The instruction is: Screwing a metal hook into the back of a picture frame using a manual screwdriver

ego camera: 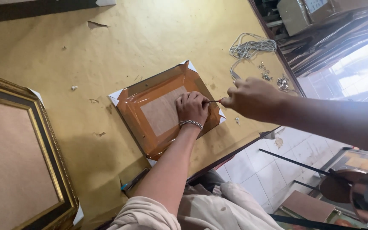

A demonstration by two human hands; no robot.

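Under the left hand (191,108), a taped frame (158,113); right hand (252,98) apparently grips a screwdriver (213,101).

Left hand (191,107) pressing flat, right hand (252,99) in closed grip

This looks like a picture-framing workshop. A taped frame back (165,111) lies face down in the middle of the paper-covered surface (150,38). Left of it rests an ornate gold frame (43,140); beyond it, toward the far edge, lie a coil of hanging cord (252,46) and scattered small metal fittings (273,79). Past that edge, stacked boards (320,47) lean.
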